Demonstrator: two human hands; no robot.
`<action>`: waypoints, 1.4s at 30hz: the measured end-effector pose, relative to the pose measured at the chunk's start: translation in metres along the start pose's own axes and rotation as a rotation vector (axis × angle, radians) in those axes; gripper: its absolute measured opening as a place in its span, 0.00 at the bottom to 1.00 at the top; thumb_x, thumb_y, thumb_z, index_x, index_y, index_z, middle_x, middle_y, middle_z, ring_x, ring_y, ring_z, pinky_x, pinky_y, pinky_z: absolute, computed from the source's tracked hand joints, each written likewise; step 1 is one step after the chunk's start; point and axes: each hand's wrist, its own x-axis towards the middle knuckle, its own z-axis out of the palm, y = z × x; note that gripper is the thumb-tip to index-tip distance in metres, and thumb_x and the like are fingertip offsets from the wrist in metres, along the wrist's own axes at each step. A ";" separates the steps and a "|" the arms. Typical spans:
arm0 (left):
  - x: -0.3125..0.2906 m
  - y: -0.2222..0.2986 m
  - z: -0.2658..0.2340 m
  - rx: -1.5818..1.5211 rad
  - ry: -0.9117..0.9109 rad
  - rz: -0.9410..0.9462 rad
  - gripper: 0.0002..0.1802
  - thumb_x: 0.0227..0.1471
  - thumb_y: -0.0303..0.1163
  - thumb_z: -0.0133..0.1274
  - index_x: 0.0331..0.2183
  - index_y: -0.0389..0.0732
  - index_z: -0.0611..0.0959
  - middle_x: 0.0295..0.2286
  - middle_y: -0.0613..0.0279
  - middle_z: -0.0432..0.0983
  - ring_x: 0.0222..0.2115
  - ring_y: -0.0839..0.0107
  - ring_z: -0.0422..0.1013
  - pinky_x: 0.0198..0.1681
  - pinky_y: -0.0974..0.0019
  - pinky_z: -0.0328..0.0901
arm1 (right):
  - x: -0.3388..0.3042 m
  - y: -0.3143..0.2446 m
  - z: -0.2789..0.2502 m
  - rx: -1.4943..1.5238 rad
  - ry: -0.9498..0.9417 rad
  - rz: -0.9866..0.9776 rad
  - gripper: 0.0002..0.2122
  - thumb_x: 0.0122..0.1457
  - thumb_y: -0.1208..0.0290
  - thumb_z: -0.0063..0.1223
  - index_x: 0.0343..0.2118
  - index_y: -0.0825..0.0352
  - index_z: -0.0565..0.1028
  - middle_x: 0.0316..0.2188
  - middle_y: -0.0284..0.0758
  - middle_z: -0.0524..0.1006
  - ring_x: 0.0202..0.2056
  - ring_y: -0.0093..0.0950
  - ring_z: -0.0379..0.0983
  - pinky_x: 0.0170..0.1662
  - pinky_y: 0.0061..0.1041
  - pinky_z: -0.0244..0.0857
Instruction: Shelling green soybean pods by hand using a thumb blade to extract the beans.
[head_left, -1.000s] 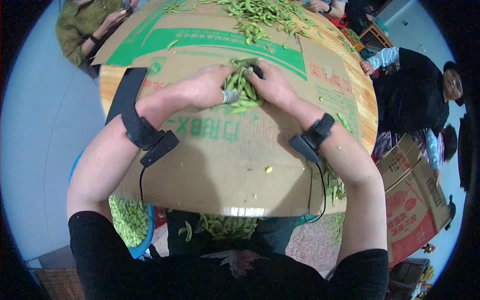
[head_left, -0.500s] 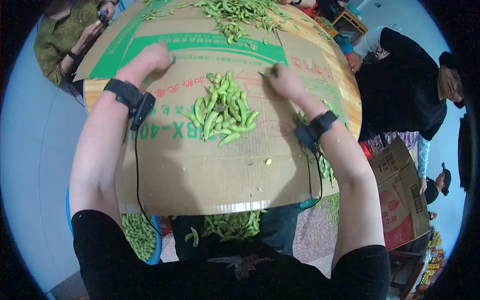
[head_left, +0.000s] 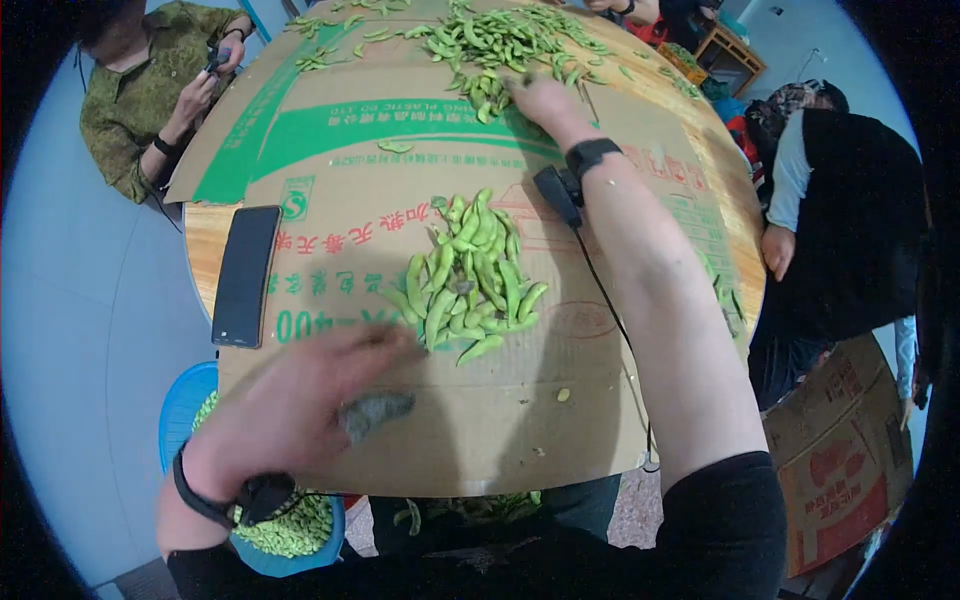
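My left hand (head_left: 310,395) is low over the near left of the cardboard, smeared by motion. Its fingers stretch toward a heap of green bean pods (head_left: 470,265), apart from the thumb. A grey-green piece (head_left: 375,415) is at the thumb; whether it is worn or held is unclear. My right arm reaches far forward, and my right hand (head_left: 550,105) touches a small cluster of pods (head_left: 485,95) at the near edge of a larger pile (head_left: 495,38). Those fingertips are partly hidden and blurred. One pod (head_left: 395,146) lies alone on the green print.
A dark phone (head_left: 246,275) lies at the left table edge. Below it stands a blue basin (head_left: 185,395) of shelled beans. A single yellowish bean (head_left: 563,395) rests near the front. People stand at left and right; a cardboard box (head_left: 840,470) is at lower right.
My left hand has come back from the far left toward me, uncovering the phone. My right hand has gone forward to the far pods. The view has shifted slightly.
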 end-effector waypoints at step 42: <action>-0.054 0.031 0.142 -1.030 0.764 0.117 0.19 0.49 0.25 0.49 0.46 0.35 0.71 0.34 0.64 0.71 0.31 0.80 0.66 0.34 0.75 0.61 | -0.351 -0.076 -0.138 1.279 -1.049 0.282 0.09 0.58 0.62 0.44 0.32 0.63 0.70 0.16 0.26 0.68 0.11 0.12 0.55 0.13 0.12 0.47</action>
